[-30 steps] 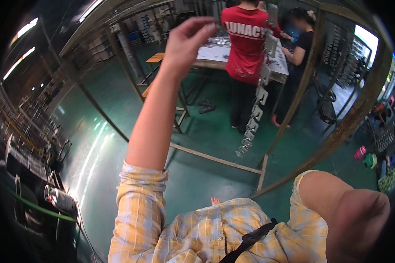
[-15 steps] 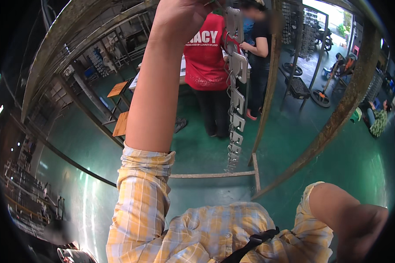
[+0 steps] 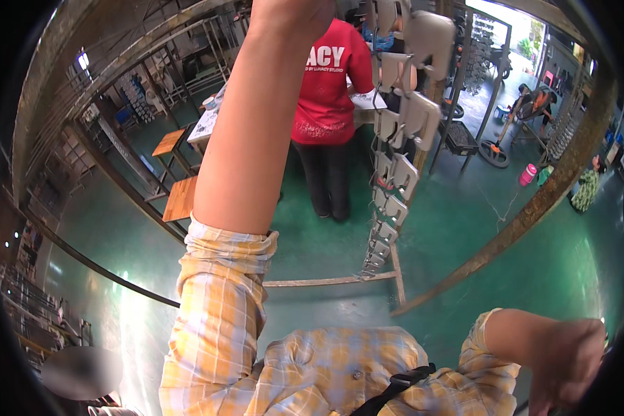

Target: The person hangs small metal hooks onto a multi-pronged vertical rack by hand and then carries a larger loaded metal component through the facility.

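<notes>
My left arm reaches up high. Only the back part of my left hand point(image 3: 295, 15) shows at the top edge, its fingers cut off by the frame. Just right of it hangs a long string of flat grey metal brackets point(image 3: 421, 118) with cut-out slots, linked by thin wire. It tapers down toward a low crossbar. My right hand point(image 3: 568, 360) is low at the right, away from the brackets, with its fingers smeared by motion. I cannot make out anything in it.
A rusty metal frame point(image 3: 527, 239) surrounds me, with a low crossbar point(image 3: 329, 282) ahead. Beyond stand a person in a red shirt point(image 3: 329, 90) at a table, wooden stools point(image 3: 180, 200) and a wheeled rack point(image 3: 462, 139). Another person point(image 3: 587, 188) is low at the far right.
The bracket string has swung right and a second row of brackets shows. My left arm has shifted slightly right at the top. My right hand has moved up slightly, with its fingers now downward.
</notes>
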Available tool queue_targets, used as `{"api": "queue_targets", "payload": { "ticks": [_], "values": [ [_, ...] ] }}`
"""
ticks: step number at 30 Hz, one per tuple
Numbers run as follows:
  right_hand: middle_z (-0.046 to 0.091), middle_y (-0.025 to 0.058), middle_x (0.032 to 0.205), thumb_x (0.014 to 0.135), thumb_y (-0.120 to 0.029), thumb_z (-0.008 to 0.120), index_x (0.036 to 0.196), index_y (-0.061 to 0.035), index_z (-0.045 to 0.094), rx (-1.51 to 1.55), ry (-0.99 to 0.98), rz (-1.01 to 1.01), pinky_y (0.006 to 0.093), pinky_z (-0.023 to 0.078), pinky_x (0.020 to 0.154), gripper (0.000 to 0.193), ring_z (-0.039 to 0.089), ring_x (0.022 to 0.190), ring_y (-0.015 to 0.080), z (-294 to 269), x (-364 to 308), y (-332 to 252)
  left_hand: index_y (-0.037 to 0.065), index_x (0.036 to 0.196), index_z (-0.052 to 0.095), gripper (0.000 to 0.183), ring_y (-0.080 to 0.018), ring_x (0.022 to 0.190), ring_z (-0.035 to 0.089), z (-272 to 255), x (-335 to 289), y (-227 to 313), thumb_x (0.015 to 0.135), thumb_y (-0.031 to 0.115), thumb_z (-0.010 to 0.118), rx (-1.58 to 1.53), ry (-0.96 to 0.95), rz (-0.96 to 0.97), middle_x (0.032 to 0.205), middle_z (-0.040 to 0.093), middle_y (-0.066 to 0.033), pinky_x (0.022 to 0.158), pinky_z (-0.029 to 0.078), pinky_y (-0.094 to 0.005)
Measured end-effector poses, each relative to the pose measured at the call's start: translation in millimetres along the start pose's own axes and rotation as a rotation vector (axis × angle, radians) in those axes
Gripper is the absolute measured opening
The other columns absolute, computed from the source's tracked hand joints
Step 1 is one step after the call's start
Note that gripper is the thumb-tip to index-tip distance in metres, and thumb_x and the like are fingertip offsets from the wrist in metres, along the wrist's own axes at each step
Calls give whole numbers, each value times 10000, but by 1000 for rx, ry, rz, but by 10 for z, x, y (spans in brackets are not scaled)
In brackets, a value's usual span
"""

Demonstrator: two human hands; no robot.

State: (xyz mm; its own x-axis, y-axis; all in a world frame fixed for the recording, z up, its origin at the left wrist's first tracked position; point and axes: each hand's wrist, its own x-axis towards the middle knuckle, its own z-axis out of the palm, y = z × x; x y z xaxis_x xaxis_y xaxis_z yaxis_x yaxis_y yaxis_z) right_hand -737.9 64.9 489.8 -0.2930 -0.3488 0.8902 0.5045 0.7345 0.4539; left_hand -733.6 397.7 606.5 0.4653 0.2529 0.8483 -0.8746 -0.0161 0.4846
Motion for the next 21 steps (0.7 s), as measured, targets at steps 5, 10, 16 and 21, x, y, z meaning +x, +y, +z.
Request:
{"api": "queue_targets", "payload": {
  "ticks": [5, 10, 16, 21],
  "values": [
    [378, -25, 453, 783, -351, 524, 794, -127, 559, -216, -82, 487, 228, 281, 371, 228, 317, 341, 88, -86, -523, 73, 25, 849, 597, 97, -76, 631, 547, -126, -122, -48, 767, 69, 620, 165, 69, 52, 738, 607, -30, 580, 426, -189],
    [526, 40, 540, 680, -316, 599, 924, -16, 621, 474, -535, 1251, 252, 371, 437, 388, 460, 429, 142, 149, -1249, 227, -3, 875, 595, 130, -98, 690, 577, -494, -727, -3, 762, 54, 621, 368, 145, -36, 763, 617, -40, 654, 462, -210],
    [590, 54, 684, 710, -188, 616, 1049, -49, 569, 900, -925, 1605, 255, 433, 533, 369, 537, 564, 126, 818, -2105, 172, -31, 792, 619, 103, -82, 676, 558, -775, -1675, 236, 706, 18, 645, 711, 368, -41, 741, 618, -54, 640, 450, -213],
    [569, 32, 638, 781, -274, 599, 1062, -59, 554, 1175, -1132, 1692, 224, 393, 525, 357, 497, 561, 81, 1667, -2892, -70, -43, 792, 605, 85, -91, 682, 566, -928, -2502, 862, 708, -57, 610, 725, 579, -52, 754, 616, -65, 630, 458, -208]
  ]
}}
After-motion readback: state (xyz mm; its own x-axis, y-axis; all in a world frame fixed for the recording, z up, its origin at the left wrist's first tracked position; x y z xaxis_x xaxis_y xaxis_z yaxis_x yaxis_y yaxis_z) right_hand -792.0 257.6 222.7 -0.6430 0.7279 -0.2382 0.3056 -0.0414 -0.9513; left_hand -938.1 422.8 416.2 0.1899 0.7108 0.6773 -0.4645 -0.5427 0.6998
